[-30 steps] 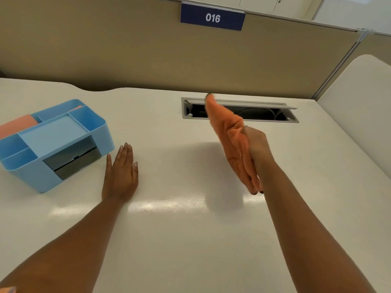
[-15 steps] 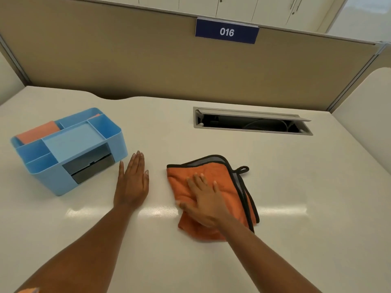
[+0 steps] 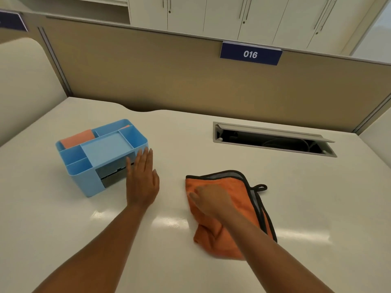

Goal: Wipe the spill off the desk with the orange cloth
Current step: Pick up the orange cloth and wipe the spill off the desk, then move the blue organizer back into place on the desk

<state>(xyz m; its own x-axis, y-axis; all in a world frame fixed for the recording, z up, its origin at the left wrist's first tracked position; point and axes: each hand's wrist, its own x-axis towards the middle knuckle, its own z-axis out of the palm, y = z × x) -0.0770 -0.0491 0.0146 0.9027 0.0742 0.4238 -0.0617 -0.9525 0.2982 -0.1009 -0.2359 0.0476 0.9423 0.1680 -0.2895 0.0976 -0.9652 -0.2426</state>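
Note:
The orange cloth [image 3: 234, 185], edged in dark grey with a small hanging loop, lies folded on the white desk [image 3: 296, 197] right of centre. My right hand [image 3: 211, 200] presses flat on its left part, fingers blurred by motion. My left hand [image 3: 142, 180] lies flat on the desk, fingers straight, its fingertips beside the front right corner of a blue organizer. I cannot make out a spill on the desk surface.
The blue desk organizer [image 3: 99, 153] stands at the left with an orange pad in a back compartment. An open cable slot [image 3: 273, 140] is set in the desk at the back right. Beige partition walls enclose the desk on three sides.
One second ago my right hand held the cloth in the air; it then laid it on the desk and now presses on it, a little further left. My left hand stays flat.

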